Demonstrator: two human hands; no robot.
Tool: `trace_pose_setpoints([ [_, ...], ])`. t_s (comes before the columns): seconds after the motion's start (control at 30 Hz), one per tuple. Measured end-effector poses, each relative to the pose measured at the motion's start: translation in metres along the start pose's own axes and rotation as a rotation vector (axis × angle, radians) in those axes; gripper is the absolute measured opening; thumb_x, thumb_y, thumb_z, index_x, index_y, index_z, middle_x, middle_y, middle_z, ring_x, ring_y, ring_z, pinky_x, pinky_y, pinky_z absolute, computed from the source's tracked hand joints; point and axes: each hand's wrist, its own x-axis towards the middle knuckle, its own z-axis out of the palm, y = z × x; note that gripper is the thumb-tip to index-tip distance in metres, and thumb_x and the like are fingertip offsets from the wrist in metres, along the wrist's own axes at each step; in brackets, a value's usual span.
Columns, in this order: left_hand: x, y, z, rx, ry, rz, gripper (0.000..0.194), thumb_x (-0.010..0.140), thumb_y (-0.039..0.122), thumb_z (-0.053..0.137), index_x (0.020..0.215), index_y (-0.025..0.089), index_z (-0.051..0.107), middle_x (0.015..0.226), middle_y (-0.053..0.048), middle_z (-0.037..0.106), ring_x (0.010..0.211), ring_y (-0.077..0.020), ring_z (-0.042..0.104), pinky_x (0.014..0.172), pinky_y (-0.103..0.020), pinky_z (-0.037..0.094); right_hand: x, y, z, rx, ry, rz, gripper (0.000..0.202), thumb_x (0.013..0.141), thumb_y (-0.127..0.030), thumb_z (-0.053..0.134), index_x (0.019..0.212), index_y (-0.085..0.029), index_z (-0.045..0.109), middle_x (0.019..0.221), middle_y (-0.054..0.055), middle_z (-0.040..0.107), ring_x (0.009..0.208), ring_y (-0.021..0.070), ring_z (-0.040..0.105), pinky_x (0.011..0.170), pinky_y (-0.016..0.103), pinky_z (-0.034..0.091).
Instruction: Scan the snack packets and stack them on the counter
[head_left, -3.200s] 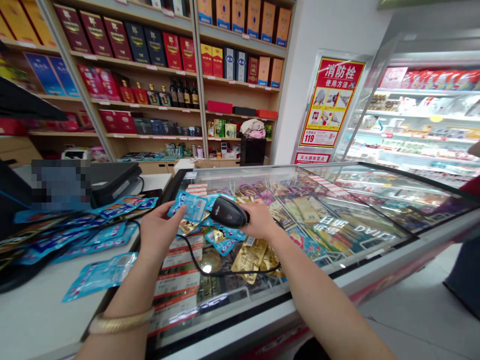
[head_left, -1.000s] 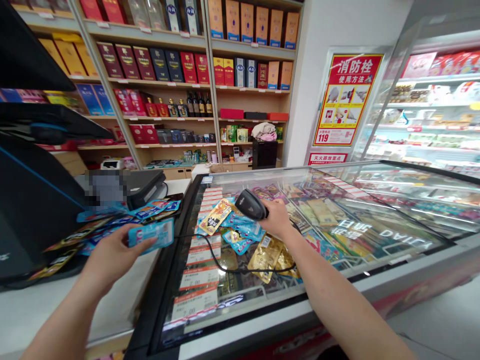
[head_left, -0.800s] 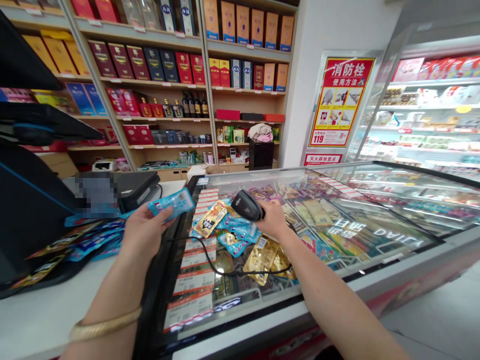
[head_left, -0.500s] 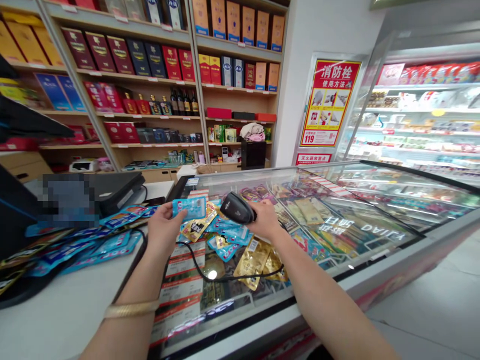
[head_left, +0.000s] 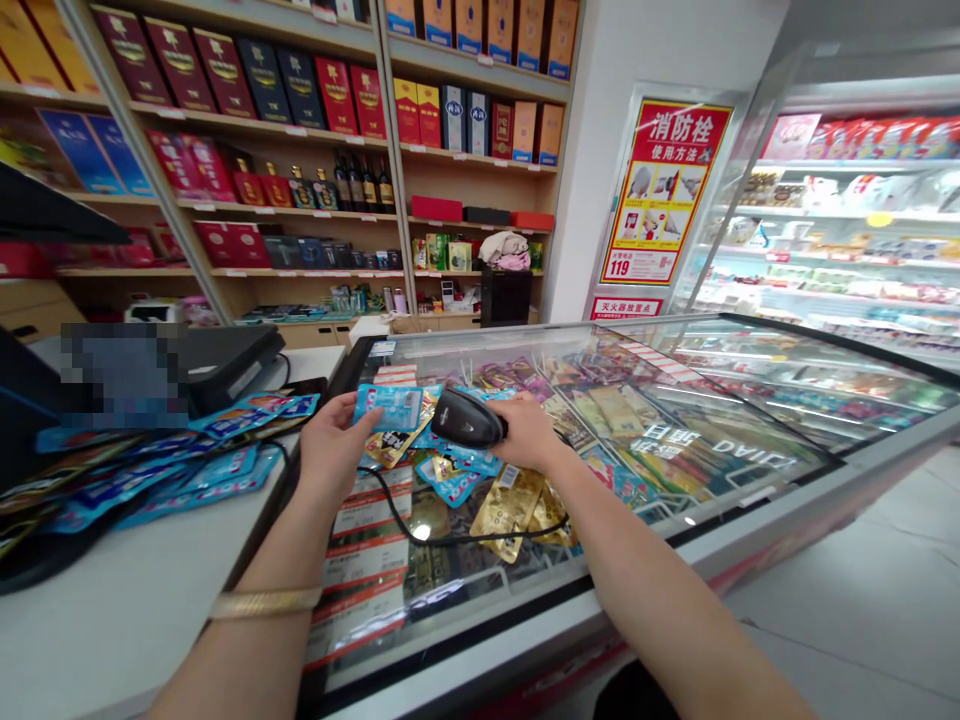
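Blue packet (head_left: 391,408) is up over the glass-topped case (head_left: 480,650), pinched in the left grip (head_left: 334,440), its print too small for me to read, while the right grip (head_left: 531,430) is wrapped round a black scanner (head_left: 469,417) just beside it. Gold packets (head_left: 506,512) lie below, DAILY lettering (head_left: 754,455) shows on the glass farther right, and the red wall poster (head_left: 664,195) says 消防栓 使用方法 plus 119

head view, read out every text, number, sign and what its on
"消防栓": wall poster
"使用方法": same poster
"119": same poster
"灭火器放置点": small red sign
"DAIL", rest blurred: freezer glass
Too small or blurred: packets, scanner, price labels, shelf boxes, fridge goods
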Motion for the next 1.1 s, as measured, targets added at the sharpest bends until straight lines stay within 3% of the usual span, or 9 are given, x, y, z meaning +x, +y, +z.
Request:
trace_pose_setpoints([
  [0.83,-0.003,0.0,0.0,0.03,-0.02,-0.003,0.055,0.05,0.037,0.084,0.097,0.014,0.069,0.092,-0.008,0.076,0.08,-0.0218,0.069,0.078,-0.036,0.057,0.002,-0.003,-0.002,-0.019,-0.062,0.035,0.016,0.073,-0.028,0.067,0.087,-0.022,0.068,0.084,0.003,0.076,0.082,0.0232,0.067,0.077,0.032,0.034],
  [0.97,-0.002,-0.006,0.003,0.066,-0.048,0.006,0.051,0.058,0.038,0.077,0.103,0.014,0.07,0.1,-0.009,0.076,0.094,-0.0246,0.07,0.089,-0.038,0.055,0.0,-0.001,-0.002,-0.014,0.001,0.074,0.016,0.073,-0.028,0.067,0.088,-0.022,0.069,0.084,0.003,0.076,0.084,0.0232,0.067,0.08,0.032,0.034],
  [1.1,-0.001,-0.019,0.01,0.247,-0.194,0.118,0.062,0.069,0.033,0.066,0.128,0.016,0.063,0.136,-0.015,0.063,0.127,-0.0292,0.058,0.109,-0.044,0.044,-0.001,0.001,-0.002,-0.013,0.05,0.132,0.03,0.072,-0.029,0.069,0.102,-0.024,0.071,0.092,0.004,0.076,0.088,0.024,0.067,0.081,0.032,0.035],
])
